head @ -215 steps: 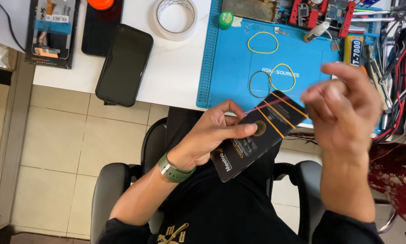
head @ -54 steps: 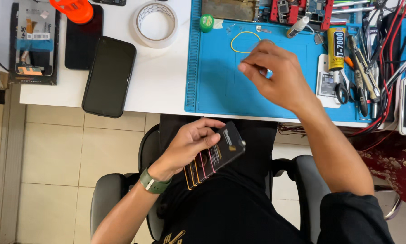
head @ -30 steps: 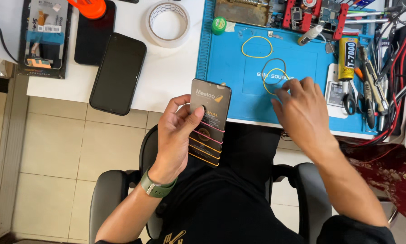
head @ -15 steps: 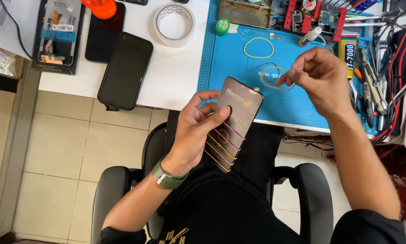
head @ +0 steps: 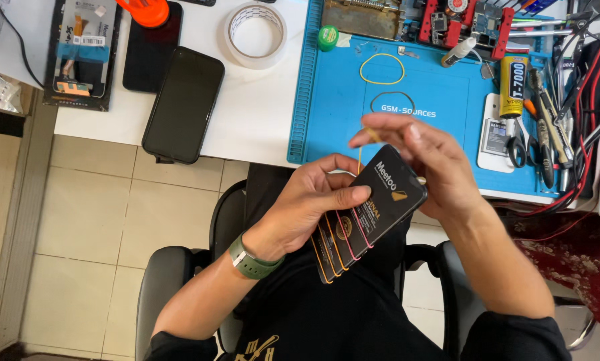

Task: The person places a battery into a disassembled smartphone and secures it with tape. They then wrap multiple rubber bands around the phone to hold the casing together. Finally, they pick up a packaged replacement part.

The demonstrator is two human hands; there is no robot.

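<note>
Down over the person's lap, just in front of the white table, the left hand grasps a flat black rectangular phone-sized box with gold print, thumb laid across its top face and fingers wrapped beneath. Several thin rubber bands, orange and pink, already cross the lower half of that box side by side. The right hand hovers at the box's upper end, its fingertips pinched on a thin yellow rubber band, which runs taut as a fine line from the fingers down toward the box's upper corner; whether it has hooked that corner I cannot tell. A green watch strap circles the left wrist. Beyond the hands lies a blue silicone work mat, with a loose yellow rubber band loop and a darker loop resting on it, apart from each other. A yellow and black glue tube lies on the mat's right side, near scissors and other tools. On the bare table to the left sit a dark smartphone face up and a roll of pale tape, well apart from the hands.
</note>
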